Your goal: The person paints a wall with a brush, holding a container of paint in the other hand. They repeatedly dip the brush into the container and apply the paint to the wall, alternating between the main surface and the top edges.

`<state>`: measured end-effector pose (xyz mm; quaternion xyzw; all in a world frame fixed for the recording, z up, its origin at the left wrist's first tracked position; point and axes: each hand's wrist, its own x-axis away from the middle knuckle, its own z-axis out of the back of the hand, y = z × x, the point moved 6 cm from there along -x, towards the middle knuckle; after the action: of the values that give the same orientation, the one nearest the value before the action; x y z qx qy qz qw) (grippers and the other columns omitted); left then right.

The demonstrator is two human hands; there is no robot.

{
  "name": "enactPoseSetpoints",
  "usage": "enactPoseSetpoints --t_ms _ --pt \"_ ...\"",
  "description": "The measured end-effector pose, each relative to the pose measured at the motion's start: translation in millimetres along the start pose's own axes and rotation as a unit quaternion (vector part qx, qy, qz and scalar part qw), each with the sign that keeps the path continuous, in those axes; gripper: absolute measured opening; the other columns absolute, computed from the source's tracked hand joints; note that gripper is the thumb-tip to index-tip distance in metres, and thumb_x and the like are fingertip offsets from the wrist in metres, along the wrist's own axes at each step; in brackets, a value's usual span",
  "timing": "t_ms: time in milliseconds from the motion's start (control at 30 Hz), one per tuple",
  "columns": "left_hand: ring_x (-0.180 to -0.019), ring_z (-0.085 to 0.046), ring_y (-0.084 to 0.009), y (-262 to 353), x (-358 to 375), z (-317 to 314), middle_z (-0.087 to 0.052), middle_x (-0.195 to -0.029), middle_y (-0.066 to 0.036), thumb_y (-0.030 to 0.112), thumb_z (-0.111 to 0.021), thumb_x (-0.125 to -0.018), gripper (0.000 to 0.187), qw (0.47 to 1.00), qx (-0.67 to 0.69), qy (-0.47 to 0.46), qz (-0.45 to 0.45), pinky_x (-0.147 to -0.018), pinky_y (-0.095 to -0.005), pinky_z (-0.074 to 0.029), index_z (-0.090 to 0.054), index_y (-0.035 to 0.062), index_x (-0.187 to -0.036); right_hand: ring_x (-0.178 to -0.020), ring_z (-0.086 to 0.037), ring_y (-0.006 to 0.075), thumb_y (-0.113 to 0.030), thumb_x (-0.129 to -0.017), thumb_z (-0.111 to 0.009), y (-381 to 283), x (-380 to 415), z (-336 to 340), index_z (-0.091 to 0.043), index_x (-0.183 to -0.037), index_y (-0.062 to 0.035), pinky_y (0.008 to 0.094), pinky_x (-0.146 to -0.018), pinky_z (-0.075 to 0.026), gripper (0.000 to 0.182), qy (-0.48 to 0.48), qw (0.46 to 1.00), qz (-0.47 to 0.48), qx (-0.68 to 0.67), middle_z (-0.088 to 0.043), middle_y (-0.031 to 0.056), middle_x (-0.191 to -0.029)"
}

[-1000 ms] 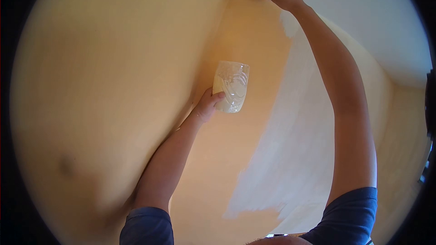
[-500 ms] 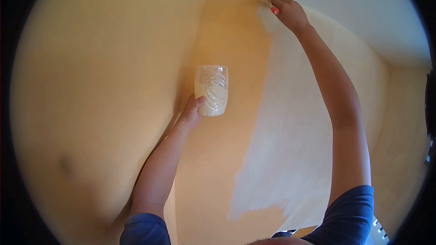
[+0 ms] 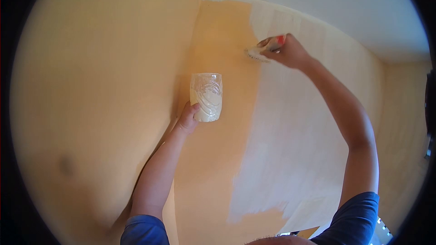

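Observation:
My left hand (image 3: 189, 117) is wrapped round a clear plastic container (image 3: 206, 97) with swirled ridges, partly filled with cream-white paint. It is held upright in front of the orange wall strip. Up and to the right, my right hand (image 3: 290, 53) grips a paintbrush (image 3: 258, 55) with a red mark on its handle. The bristles point left and look whitish with paint. In this view they overlap the border between the orange strip (image 3: 222, 31) and the pale painted area (image 3: 295, 122).
A yellowish wall (image 3: 104, 86) stands close on the left, meeting the orange strip at a corner. The white ceiling (image 3: 327, 9) slopes across the upper right. Another wall (image 3: 404, 140) runs along the right side.
My right hand has brought the paintbrush down from the ceiling edge, its bristles now turned left. Pale paint shows where the brush was. The container sits slightly lower and further left in view.

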<state>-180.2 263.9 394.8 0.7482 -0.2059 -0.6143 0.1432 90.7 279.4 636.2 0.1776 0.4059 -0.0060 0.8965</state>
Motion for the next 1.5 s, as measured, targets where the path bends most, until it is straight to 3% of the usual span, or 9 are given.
enactPoseSetpoints --t_ms 167,400,667,733,833,1233,1300,1400,1500 --pt "-0.107 -0.051 -0.0182 2.6 1.2 -2.9 -0.055 -0.114 -0.006 0.044 -0.068 -0.072 0.070 1.000 -0.002 0.005 0.002 -0.092 -0.0348 -0.041 -0.045 0.0022 -0.123 -0.073 -0.061 0.0170 -0.020 -0.073 -0.071 25.3 -53.3 43.7 -0.066 -0.096 -0.0076 0.0311 -0.069 -0.048 0.027 0.034 0.999 -0.018 0.010 -0.066 0.0058 -0.082" --pt "-0.106 -0.051 -0.0179 2.1 -1.3 -0.6 -0.055 -0.115 -0.006 0.043 -0.068 -0.072 0.070 1.000 0.001 0.002 -0.007 -0.091 -0.0332 -0.041 -0.045 0.0018 -0.123 -0.077 -0.060 0.0316 -0.029 -0.080 -0.061 16.1 -93.8 77.8 -0.064 -0.102 -0.0163 0.0393 -0.070 -0.049 0.026 0.173 0.964 0.024 0.203 -0.065 0.0133 -0.084" --pt "-0.107 -0.052 -0.0182 4.8 0.4 -7.1 -0.055 -0.114 -0.006 0.045 -0.068 -0.072 0.070 1.000 0.007 -0.005 0.012 -0.091 -0.0343 -0.042 -0.045 0.0020 -0.123 -0.074 -0.060 0.0313 -0.023 -0.081 -0.060 -5.4 -18.1 -6.9 -0.063 -0.095 -0.0112 0.0395 -0.067 -0.048 0.019 0.114 0.964 0.118 0.209 -0.064 0.0118 -0.080" --pt "-0.107 -0.052 -0.0183 5.0 2.8 -8.5 -0.055 -0.114 -0.006 0.045 -0.067 -0.072 0.070 1.000 0.005 -0.008 0.018 -0.091 -0.0346 -0.042 -0.045 0.0020 -0.123 -0.073 -0.062 0.0257 -0.020 -0.079 -0.063 -21.9 0.7 -18.1 -0.064 -0.095 -0.0107 0.0350 -0.068 -0.049 0.018 -0.026 0.994 0.066 0.083 -0.066 0.0085 -0.079" --pt "-0.107 -0.052 -0.0186 7.2 1.2 -10.2 -0.055 -0.114 -0.007 0.045 -0.067 -0.072 0.070 1.000 0.007 -0.001 0.010 -0.092 -0.0347 -0.042 -0.045 0.0019 -0.123 -0.073 -0.060 0.0128 -0.015 -0.078 -0.067 -22.3 3.2 -5.5 -0.064 -0.095 -0.0056 0.0264 -0.069 -0.048 0.019 -0.026 1.000 0.008 -0.006 -0.066 0.0049 -0.084" --pt "-0.108 -0.051 -0.0185 4.6 1.3 -5.2 -0.054 -0.115 -0.007 0.045 -0.066 -0.073 0.070 1.000 -0.003 0.002 0.008 -0.093 -0.0341 -0.041 -0.044 0.0020 -0.124 -0.077 -0.063 0.0224 -0.021 -0.084 -0.062 -3.8 -70.2 56.1 -0.061 -0.101 -0.0050 0.0330 -0.070 -0.050 0.024 0.126 0.972 -0.034 0.194 -0.066 0.0086 -0.091" --pt "-0.108 -0.051 -0.0184 2.3 1.0 -3.4 -0.054 -0.115 -0.007 0.046 -0.067 -0.072 0.073 1.000 0.007 0.013 0.015 -0.093 -0.0342 -0.041 -0.043 0.0022 -0.124 -0.076 -0.062 0.0219 -0.022 -0.079 -0.066 17.8 -69.0 33.1 -0.063 -0.101 -0.0103 0.0317 -0.069 -0.048 0.025 0.124 0.967 0.046 0.218 -0.066 0.0089 -0.086" --pt "-0.109 -0.051 -0.0184 5.3 2.0 -5.4 -0.054 -0.115 -0.007 0.047 -0.067 -0.071 0.074 1.000 -0.011 0.016 0.012 -0.093 -0.0343 -0.040 -0.043 0.0020 -0.125 -0.077 -0.061 0.0299 -0.021 -0.076 -0.067 1.1 -25.6 -12.1 -0.063 -0.100 -0.0125 0.0358 -0.072 -0.050 0.025 0.071 0.954 0.144 0.252 -0.066 0.0098 -0.090" --pt "-0.109 -0.050 -0.0185 3.4 0.9 -4.9 -0.054 -0.116 -0.007 0.046 -0.067 -0.072 0.073 1.000 -0.001 -0.003 0.018 -0.093 -0.0346 -0.041 -0.043 0.0019 -0.125 -0.078 -0.064 0.0223 -0.015 -0.077 -0.068 -19.1 10.1 -25.1 -0.064 -0.097 -0.0066 0.0308 -0.071 -0.051 0.022 -0.050 0.989 0.068 0.122 -0.067 0.0091 -0.091"
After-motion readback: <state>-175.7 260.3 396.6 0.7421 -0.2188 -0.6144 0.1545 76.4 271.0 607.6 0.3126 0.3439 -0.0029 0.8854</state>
